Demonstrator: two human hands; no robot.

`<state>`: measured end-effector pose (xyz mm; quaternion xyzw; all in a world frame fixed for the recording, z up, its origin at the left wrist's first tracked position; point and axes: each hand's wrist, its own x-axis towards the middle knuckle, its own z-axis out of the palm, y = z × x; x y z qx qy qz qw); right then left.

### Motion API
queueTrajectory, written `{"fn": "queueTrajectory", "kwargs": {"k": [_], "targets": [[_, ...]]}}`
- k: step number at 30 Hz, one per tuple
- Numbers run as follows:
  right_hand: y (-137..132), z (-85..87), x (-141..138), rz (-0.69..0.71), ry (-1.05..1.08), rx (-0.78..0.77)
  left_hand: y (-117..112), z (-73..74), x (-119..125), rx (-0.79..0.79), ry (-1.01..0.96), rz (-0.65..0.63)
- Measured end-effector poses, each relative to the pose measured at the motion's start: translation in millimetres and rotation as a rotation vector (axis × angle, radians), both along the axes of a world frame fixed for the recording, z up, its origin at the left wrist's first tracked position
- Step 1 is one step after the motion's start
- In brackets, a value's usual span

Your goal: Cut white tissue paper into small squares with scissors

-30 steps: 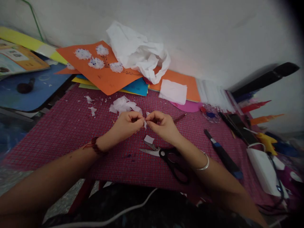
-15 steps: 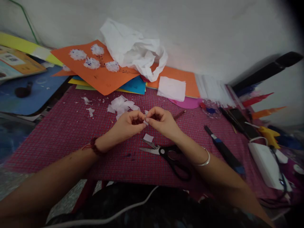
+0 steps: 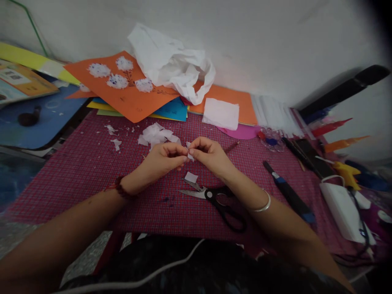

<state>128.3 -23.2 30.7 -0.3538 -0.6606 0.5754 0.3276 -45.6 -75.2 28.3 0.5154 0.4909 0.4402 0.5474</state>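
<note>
My left hand and my right hand meet fingertip to fingertip above a red checked cloth. Both pinch one small white paper scrap between them. Just below them lies a second white paper bit. Black-handled scissors lie open under my right wrist. A heap of white paper pieces sits just beyond my left hand.
Orange card with white paper flowers, coloured sheets and a crumpled white bag lie by the wall. A folded white tissue rests behind my hands. On the right are a blue-banded pen, a glue gun and a white adapter.
My hands stay pinched together on the scrap, with only small finger movement. The view has shifted slightly.
</note>
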Motion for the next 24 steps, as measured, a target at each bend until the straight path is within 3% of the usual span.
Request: {"fn": "queueTrajectory", "kwargs": {"k": [16, 24], "targets": [[2.0, -4.4, -1.1, 0.053, 0.037, -0.105, 1.6, -1.1, 1.9, -0.010, 0.037, 0.013], [-1.7, 4.1, 2.2, 0.002, 0.016, 0.070, 0.1, 4.0, 2.7, -0.059, -0.069, 0.058]]}}
